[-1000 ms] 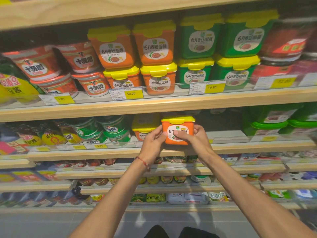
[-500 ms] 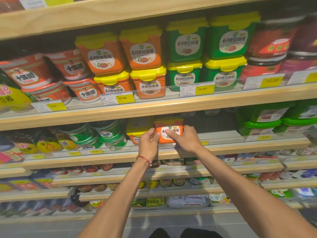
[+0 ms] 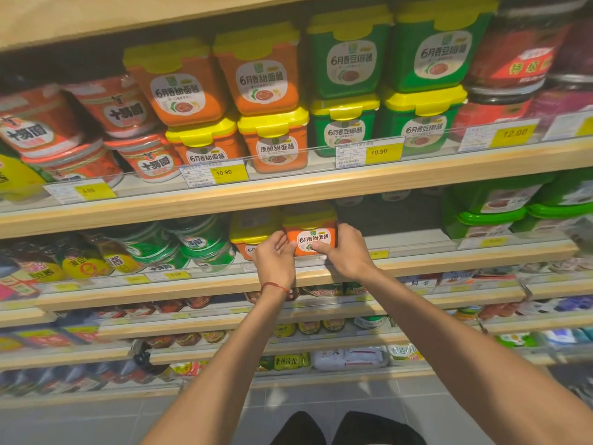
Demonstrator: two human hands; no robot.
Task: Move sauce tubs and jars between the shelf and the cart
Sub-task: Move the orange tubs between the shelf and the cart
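**A:** ok so where's the orange tub [image 3: 309, 234] at?

**B:** in on the shelf [image 3: 433, 263], the one under the 10.90 tags, snug against another yellow-lid tub [image 3: 253, 228] on its left. Green jars [image 3: 205, 244] sit further left.

**A:** and the hands?

**B:** right hand [image 3: 348, 252] is clamped on it, fingers round the right side and thumb on the front label. Left hand [image 3: 276, 258] is at the lower left corner with its fingers curved. Honestly can't tell if it's gripping or only touching.
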